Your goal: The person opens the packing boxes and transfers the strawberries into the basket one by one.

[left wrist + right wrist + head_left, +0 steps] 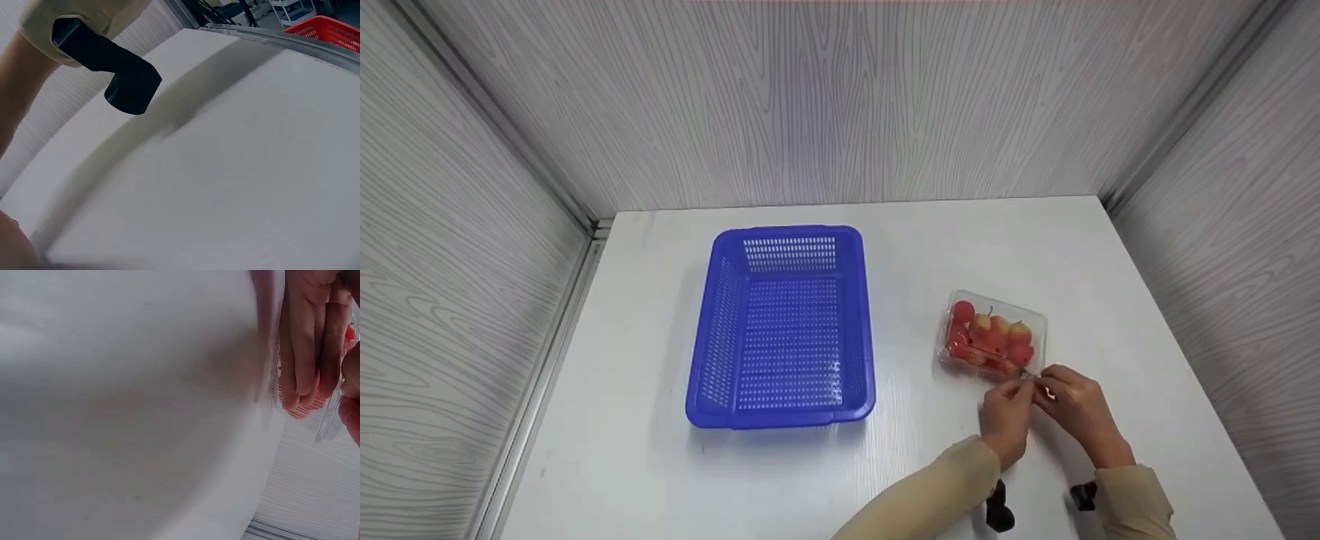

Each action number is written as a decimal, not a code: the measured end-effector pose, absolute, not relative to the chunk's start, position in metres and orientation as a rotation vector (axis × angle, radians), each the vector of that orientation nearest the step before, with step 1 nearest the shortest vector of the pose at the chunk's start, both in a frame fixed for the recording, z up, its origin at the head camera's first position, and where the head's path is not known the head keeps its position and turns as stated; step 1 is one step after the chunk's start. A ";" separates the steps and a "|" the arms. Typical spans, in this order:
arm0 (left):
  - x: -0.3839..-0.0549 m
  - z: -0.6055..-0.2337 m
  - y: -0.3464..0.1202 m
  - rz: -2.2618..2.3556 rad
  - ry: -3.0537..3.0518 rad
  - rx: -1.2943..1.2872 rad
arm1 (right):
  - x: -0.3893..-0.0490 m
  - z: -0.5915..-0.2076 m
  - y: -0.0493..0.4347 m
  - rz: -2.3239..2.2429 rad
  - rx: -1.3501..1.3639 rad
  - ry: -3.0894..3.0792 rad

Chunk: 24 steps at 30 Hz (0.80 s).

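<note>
Hands at the corner of a fruit box

The clear box (1039, 334) of red and yellow fruit (996, 341) lies on the desk (915, 262), at three o'clock from the blue basket (858, 337) and apart from it. Left hand (1006, 420) and right hand (1076, 403) meet at the box's five-o'clock corner, each grip pinched together on its edge. Left wrist view: a red basket (329, 32) at two o'clock, beyond the desk's edge

From my remote feed I count: 1 box (1038, 330), at least 8 fruits (992, 343), 2 hands (1006, 420), 2 black mounts (999, 510); 1 blue basket (787, 418), box's 9 o'clock; 1 red basket (332, 34).
</note>
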<state>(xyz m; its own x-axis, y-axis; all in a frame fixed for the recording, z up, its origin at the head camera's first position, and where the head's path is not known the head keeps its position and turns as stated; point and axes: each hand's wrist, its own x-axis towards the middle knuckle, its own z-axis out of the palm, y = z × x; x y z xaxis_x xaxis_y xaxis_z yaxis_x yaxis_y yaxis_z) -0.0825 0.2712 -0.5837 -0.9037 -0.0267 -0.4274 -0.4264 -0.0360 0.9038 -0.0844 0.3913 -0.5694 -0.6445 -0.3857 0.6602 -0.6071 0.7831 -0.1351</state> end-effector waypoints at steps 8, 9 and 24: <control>-0.081 -0.581 0.272 2.062 1.945 -0.549 | -0.083 -0.575 0.388 0.536 0.736 -2.304; -0.080 -0.580 0.273 2.072 1.940 -0.560 | -0.083 -0.576 0.388 0.536 0.737 -2.301; -0.087 -0.575 0.276 2.142 1.891 -0.646 | -0.091 -0.573 0.383 0.481 0.745 -2.207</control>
<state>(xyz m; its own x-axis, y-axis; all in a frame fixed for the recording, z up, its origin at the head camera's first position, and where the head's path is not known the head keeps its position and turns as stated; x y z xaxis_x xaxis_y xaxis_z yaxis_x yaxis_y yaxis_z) -0.0870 0.2764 -0.5750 -0.8812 -0.1275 -0.4552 -0.4358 -0.1537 0.8868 -0.0911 0.3833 -0.5725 -0.5537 -0.3606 0.7506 -0.6403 0.7606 -0.1069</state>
